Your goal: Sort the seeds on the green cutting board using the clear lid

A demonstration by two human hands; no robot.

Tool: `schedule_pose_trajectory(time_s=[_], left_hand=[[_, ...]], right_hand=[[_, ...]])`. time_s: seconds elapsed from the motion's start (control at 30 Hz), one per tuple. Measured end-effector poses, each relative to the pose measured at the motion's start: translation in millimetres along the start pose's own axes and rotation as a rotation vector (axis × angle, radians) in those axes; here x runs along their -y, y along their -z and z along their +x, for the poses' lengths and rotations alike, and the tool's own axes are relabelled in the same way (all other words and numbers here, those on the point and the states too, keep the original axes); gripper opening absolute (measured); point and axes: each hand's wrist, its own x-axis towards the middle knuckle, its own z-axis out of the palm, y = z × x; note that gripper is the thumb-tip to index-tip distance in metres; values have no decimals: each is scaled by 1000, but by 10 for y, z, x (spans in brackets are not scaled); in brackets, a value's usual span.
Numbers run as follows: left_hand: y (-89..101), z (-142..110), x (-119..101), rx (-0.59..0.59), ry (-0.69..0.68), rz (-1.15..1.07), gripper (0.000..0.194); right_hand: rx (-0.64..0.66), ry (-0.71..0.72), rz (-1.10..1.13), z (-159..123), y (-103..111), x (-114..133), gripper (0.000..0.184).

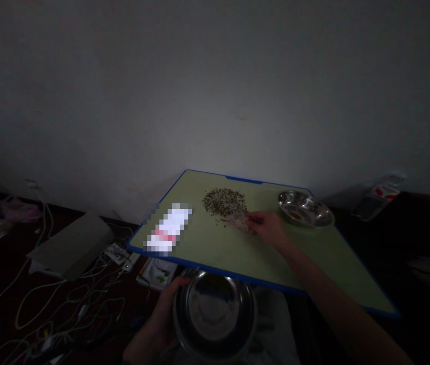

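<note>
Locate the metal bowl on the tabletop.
In the head view, the metal bowl sits at the far right corner of the table, beside the right hand.

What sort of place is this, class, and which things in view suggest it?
Probably a room in a home, though dim light makes that uncertain: a small blue-edged table stands by a plain wall, and tangled white cables lie to the left of it.

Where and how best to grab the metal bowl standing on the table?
Probably the right rim of the metal bowl, pinched inside and out, coming from the right and above: it sits upright, its sloping wall leaving the rim exposed, close to the right edge of the table and apart from the dark bits.
</note>
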Motion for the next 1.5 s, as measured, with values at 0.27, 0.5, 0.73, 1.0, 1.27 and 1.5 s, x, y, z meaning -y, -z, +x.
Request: schedule_pose_trajectory(time_s=[0.27,0.5,0.73,1.0,1.27,1.5], left_hand=[[47,0,-37,36,-27,-2,22],[92,59,-27,26,-36,-16,21],[61,19,-42,3,-23,-38,20],[74,36,-35,33,3,-10,22],[22,2,-46,-29,-10,-6,24],[54,23,-47,-11,-35,9,22]], right_hand=[[96,42,79,86,-94,-3,29],[158,124,47,-135,-111,76,24],[244,135,98,-556,-139,252,23],[291,101,160,-713,-126,310,21],[158,-31,313,-431,-138,227,27],[5,1,175,152,-223,145,28]])
